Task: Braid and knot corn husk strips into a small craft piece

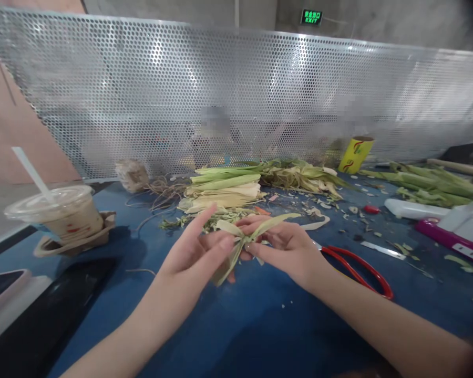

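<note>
Between both hands is a bow-like bundle of pale green corn husk (236, 252), gathered at its middle, with strips fanning out several ways. My left hand (201, 249) pinches its left side between thumb and fingers, the index finger raised. My right hand (287, 247) grips the right side close to the gathered knot, thumb and fingertips together. The hands hold the bundle above the blue table. Behind them lies a neat stack of corn husks (224, 184), green on top and yellowish below. Scissors with red handles (362, 270) rest beside my right wrist, their blades partly hidden.
At the left stand a plastic drink cup (69, 215) with a straw and a phone (3, 289). Twine (163, 191) lies near the stack. More husks (299, 176), a yellow roll (355, 155), a white-and-purple tool (453, 239) and scraps cover the right. A perforated metal screen (142, 79) closes off the back.
</note>
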`<state>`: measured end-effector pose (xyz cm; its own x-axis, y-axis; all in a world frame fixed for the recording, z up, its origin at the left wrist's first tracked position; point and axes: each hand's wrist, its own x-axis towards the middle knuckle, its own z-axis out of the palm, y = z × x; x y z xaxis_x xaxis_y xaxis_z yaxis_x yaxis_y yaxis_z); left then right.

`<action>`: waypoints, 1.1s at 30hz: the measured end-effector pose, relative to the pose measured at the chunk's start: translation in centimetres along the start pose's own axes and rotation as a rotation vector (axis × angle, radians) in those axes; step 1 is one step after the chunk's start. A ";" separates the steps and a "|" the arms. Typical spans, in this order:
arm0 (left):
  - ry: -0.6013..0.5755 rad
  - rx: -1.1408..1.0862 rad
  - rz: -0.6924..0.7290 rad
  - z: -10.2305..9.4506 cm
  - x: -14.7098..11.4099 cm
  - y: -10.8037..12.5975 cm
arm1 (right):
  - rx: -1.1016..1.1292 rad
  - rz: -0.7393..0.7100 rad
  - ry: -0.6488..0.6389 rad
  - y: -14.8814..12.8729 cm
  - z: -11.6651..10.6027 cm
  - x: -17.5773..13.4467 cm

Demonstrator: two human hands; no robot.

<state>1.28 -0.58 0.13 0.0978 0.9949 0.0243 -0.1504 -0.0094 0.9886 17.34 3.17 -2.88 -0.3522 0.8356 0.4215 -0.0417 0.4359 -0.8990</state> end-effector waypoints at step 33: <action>-0.204 0.191 0.068 -0.3 1.0 -0.9 | -0.600 -0.150 0.000 -1.1 -0.6 0.0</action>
<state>1.18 0.41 -0.79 0.2927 0.9507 0.1022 0.0226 -0.1137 0.9933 18.01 2.87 -1.83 -0.3831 0.7506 0.5383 0.4428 0.6607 -0.6062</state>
